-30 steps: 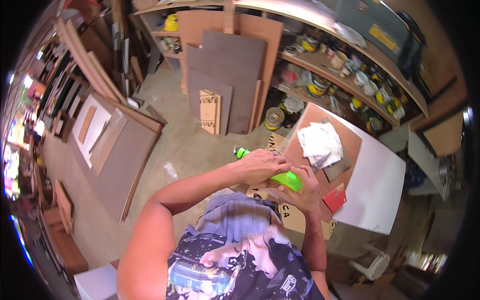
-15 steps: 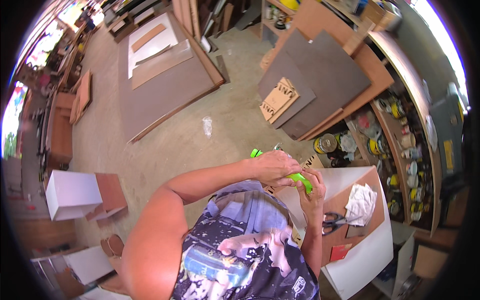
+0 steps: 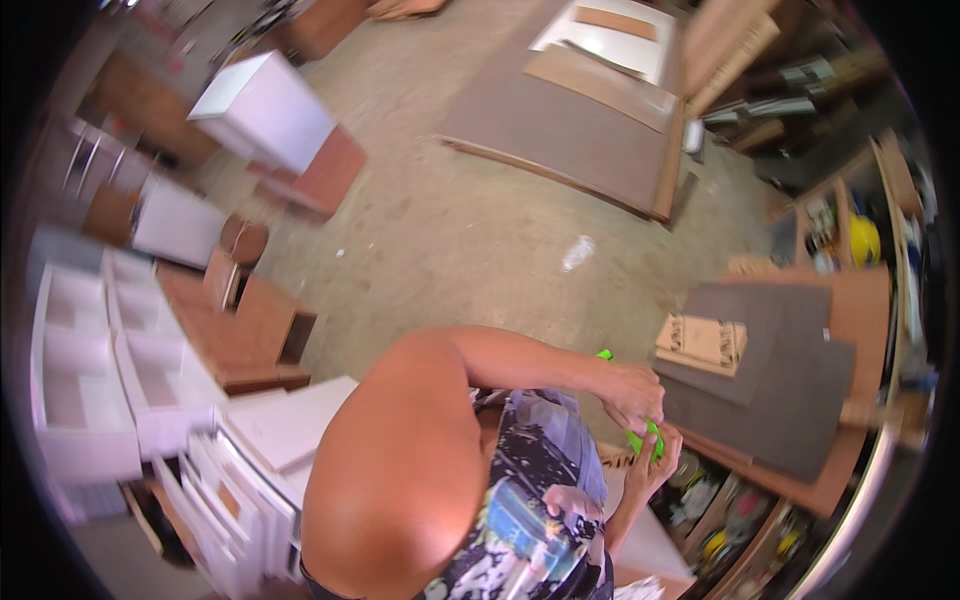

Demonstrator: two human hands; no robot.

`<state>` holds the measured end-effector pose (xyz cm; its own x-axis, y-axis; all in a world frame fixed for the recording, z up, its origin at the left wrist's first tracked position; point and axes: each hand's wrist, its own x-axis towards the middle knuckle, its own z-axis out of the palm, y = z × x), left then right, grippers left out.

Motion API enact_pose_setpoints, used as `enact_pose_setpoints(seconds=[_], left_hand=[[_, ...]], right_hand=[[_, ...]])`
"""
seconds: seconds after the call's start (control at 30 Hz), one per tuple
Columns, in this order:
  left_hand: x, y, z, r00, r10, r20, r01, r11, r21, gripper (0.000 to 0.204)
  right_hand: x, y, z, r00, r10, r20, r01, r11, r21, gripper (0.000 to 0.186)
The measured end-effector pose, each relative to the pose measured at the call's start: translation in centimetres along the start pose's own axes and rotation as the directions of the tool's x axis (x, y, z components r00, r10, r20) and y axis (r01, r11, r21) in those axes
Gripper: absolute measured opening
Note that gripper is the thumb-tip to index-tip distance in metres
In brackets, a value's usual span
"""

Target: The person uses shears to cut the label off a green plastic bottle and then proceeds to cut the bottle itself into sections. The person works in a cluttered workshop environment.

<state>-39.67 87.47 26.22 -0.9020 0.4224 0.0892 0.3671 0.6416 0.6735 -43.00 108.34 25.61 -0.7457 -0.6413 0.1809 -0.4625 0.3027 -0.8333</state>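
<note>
Held between left grip [image 3: 630, 392] and right grip [image 3: 662, 460]: bright green object [image 3: 656, 442], mostly covered. On floor [image 3: 430, 260]: crumpled pale scrap [image 3: 578, 252], near the front edge of flat dark panel stack [image 3: 560, 135]; white sheet [image 3: 590, 38] and brown strip [image 3: 615, 22] lying toward that stack's far edge. Leaning: dark upright panels [image 3: 800, 400], with stacked tan boards [image 3: 702, 343] against their lower edge. Farther left: white box unit [image 3: 262, 110]; white open shelving [image 3: 75, 400]; loose white panels [image 3: 285, 425].

1. Lit moderately and rather evenly on the floor [image 3: 450, 270], with weak shadows.
2. Shining strongly on the upper arm [image 3: 375, 455], almost washed out at the shoulder [image 3: 392, 548].
3. Glaring white along the shelf edge [image 3: 854, 510] at lower right; quite dim among the cans [image 3: 716, 545] beside it.
4. Smeared by motion at the white box [image 3: 265, 115], slightly soft at the fingers [image 3: 672, 440].
5. Bent toward the rim, black in the corners.
</note>
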Motion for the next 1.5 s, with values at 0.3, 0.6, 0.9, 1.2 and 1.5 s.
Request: enact_pose_setpoints(seconds=[0.3, 0.6, 0.9, 1.2, 1.5], left_hand=[[-8.0, -1.5, -0.3, 0.889, -0.342, -0.304, 0.359, 0.933, -0.001, 0.031], [-20.4, 7.4, 6.4, 0.542, -0.694, -0.473, 0.700, 0.685, -0.203, 0.030], [-24.8, 12.4, 11.8, 0.394, -0.747, -0.535, 0.769, 0.587, -0.254, 0.030], [-28.0, 9.7, 7.9, 0.652, -0.499, -0.572, 0.671, 0.731, 0.127, 0.029], [-37.0, 5.5, 4.5, 0.786, -0.404, -0.467, 0.513, 0.849, 0.129, 0.029]], right_hand=[[6.6, -0.5, 5.8, 0.909, -0.247, 0.335, 0.195, 0.964, 0.181, 0.032], [1.3, -4.5, 13.0, 0.599, -0.487, 0.636, 0.250, 0.868, 0.429, 0.030], [-4.8, -5.4, 15.0, 0.477, -0.467, 0.745, 0.141, 0.877, 0.460, 0.038], [-3.0, -8.0, 16.5, 0.437, -0.190, 0.879, -0.391, 0.840, 0.377, 0.056], [-4.6, -14.5, 23.5, 0.469, -0.411, 0.782, 0.179, 0.911, 0.372, 0.052]])
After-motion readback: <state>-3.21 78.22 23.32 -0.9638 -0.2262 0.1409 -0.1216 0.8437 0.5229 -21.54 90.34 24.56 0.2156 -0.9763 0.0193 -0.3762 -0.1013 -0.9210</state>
